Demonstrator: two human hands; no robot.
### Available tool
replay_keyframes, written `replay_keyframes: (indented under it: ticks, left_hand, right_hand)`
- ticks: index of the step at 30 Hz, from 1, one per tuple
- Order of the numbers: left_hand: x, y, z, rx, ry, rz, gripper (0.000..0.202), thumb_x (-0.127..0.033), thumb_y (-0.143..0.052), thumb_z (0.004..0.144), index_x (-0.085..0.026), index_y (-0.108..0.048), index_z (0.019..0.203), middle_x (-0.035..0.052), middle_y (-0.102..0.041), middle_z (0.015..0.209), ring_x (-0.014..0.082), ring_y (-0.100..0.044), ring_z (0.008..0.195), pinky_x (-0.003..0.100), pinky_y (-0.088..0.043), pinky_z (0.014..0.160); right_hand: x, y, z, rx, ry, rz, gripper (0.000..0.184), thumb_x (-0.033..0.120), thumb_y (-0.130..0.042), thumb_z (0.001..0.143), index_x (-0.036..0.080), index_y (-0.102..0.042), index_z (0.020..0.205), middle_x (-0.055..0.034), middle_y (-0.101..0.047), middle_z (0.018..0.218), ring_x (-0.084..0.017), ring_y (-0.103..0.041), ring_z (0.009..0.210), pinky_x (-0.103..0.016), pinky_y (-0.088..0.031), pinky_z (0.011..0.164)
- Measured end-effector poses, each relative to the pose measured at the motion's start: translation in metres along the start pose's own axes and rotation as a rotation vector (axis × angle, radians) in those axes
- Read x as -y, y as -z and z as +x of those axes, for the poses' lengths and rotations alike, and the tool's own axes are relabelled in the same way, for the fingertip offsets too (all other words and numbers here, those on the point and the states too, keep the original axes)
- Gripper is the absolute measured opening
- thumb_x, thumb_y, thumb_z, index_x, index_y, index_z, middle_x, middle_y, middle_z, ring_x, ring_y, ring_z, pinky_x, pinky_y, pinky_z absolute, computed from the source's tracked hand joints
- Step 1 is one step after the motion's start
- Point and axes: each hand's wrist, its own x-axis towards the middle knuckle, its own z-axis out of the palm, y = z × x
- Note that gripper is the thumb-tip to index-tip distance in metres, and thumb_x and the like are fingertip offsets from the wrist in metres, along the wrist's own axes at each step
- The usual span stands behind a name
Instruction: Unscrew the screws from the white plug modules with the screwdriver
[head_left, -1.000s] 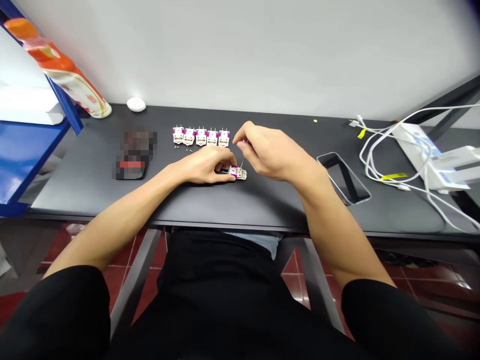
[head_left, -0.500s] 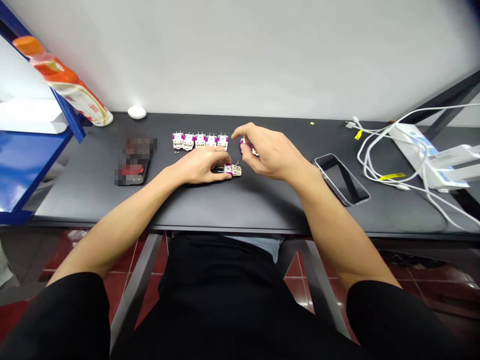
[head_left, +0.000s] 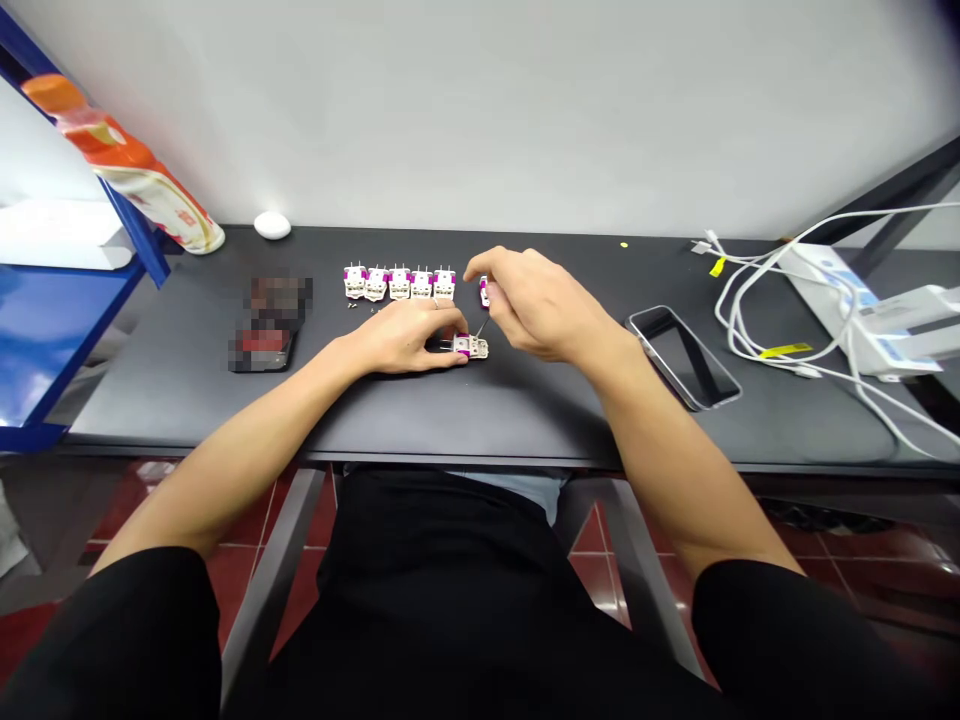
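While the left hand (head_left: 397, 338) lies on the black table (head_left: 540, 425), its fingers clench a white plug body (head_left: 472, 347) with a magenta patch. The plug body sits just in front of the right hand (head_left: 540, 305), its long axis running roughly left to right, with dark metal prongs (head_left: 444, 345) seeming to point left under the left fingers. The right fingers curl around a thin metal shaft (head_left: 484, 327), whose lower end reaches down to the plug body. A small magenta-and-white piece (head_left: 484, 291) shows just past the right fingertips, partly hidden. Five matching plug bodies (head_left: 399, 283) stand side by side beyond the left hand, prongs pointing away from the person, with tiny screws (head_left: 352, 304) near them. A black smartphone (head_left: 682, 358) lies to the right.
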Motion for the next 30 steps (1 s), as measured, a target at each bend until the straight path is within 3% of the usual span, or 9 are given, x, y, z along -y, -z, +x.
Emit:
replay_keyframes:
  ticks: [2,6,10,13,17,19,22,27,30]
  left_hand:
    - [-0.0006,-0.0006,-0.0009,-0.015,-0.006,0.002,0.042,-0.058,-0.068,0.108,-0.021,-0.077,0.124,0.0099,-0.078,0.122,0.0255,-0.074,0.100,0.035,-0.052,0.084]
    - [-0.0017,-0.0013,-0.0021,-0.043,-0.018,0.007,0.043,-0.059,-0.069,0.107,-0.022,-0.077,0.129,0.0112,-0.074,0.137,0.0254,-0.074,0.101,0.037,-0.055,0.087]
    - [-0.0012,-0.0014,-0.0020,-0.030,-0.037,-0.006,0.043,-0.057,-0.067,0.108,-0.022,-0.077,0.130,0.0112,-0.075,0.134,0.0266,-0.075,0.106,0.037,-0.055,0.088]
    - [-0.0004,-0.0015,-0.0015,-0.019,-0.035,-0.012,0.044,-0.059,-0.065,0.109,-0.021,-0.076,0.129,0.0105,-0.078,0.129,0.0273,-0.075,0.108,0.037,-0.055,0.089]
    - [0.0000,-0.0016,-0.0011,-0.012,-0.032,-0.012,0.044,-0.060,-0.065,0.109,-0.022,-0.076,0.128,0.0100,-0.079,0.130,0.0276,-0.076,0.109,0.037,-0.055,0.089]
    - [-0.0004,-0.0014,-0.0012,-0.012,-0.028,-0.007,0.043,-0.059,-0.066,0.109,-0.022,-0.077,0.129,0.0104,-0.079,0.131,0.0271,-0.076,0.107,0.037,-0.055,0.088]
    - [-0.0016,-0.0007,-0.0014,-0.010,-0.021,-0.001,0.042,-0.057,-0.067,0.109,-0.022,-0.077,0.129,0.0105,-0.079,0.130,0.0268,-0.076,0.107,0.036,-0.056,0.088]
    - [-0.0032,0.0003,-0.0019,-0.004,-0.016,-0.025,0.042,-0.058,-0.067,0.109,-0.022,-0.076,0.129,0.0101,-0.079,0.130,0.0271,-0.077,0.110,0.036,-0.056,0.091]
    - [-0.0034,0.0006,-0.0019,-0.008,-0.018,-0.023,0.041,-0.057,-0.068,0.109,-0.022,-0.077,0.128,0.0102,-0.079,0.131,0.0272,-0.077,0.112,0.035,-0.057,0.092]
  right_hand:
    - [0.0011,0.0016,-0.0003,0.017,-0.012,0.013,0.035,0.026,-0.035,0.115,0.022,-0.061,0.138,-0.0105,-0.079,0.112,-0.028,-0.068,0.092,-0.047,-0.054,0.096]
    - [0.0015,0.0037,0.0000,0.050,-0.095,-0.016,0.033,0.035,-0.036,0.118,0.023,-0.064,0.130,-0.0048,-0.073,0.086,-0.027,-0.060,0.075,-0.043,-0.052,0.084]
    - [0.0012,0.0032,-0.0001,0.028,-0.100,-0.040,0.032,0.025,-0.037,0.113,0.023,-0.065,0.130,-0.0029,-0.068,0.078,-0.025,-0.055,0.069,-0.042,-0.051,0.082]
    - [0.0011,0.0019,0.0001,0.008,-0.056,-0.022,0.035,0.020,-0.037,0.111,0.022,-0.065,0.132,-0.0049,-0.071,0.087,-0.027,-0.061,0.079,-0.046,-0.053,0.091]
    - [-0.0013,-0.0015,0.0020,-0.016,-0.001,0.005,0.032,0.032,-0.037,0.117,0.022,-0.065,0.128,-0.0110,-0.078,0.110,-0.030,-0.070,0.100,-0.050,-0.052,0.100]
    - [-0.0032,-0.0030,0.0028,-0.005,-0.016,0.009,0.031,0.037,-0.038,0.119,0.022,-0.065,0.126,-0.0096,-0.078,0.105,-0.029,-0.069,0.095,-0.051,-0.053,0.099]
    - [-0.0047,-0.0032,0.0025,-0.004,-0.021,-0.001,0.030,0.031,-0.035,0.119,0.023,-0.064,0.122,-0.0083,-0.076,0.098,-0.028,-0.067,0.090,-0.050,-0.054,0.096]
    - [-0.0015,0.0007,-0.0002,-0.035,0.103,0.045,0.032,0.017,-0.034,0.111,0.021,-0.063,0.125,-0.0154,-0.076,0.123,-0.031,-0.069,0.109,-0.047,-0.056,0.095]
    - [-0.0006,0.0021,-0.0004,-0.022,0.034,0.025,0.028,0.026,-0.037,0.115,0.023,-0.064,0.123,-0.0122,-0.077,0.110,-0.029,-0.068,0.096,-0.047,-0.056,0.092]
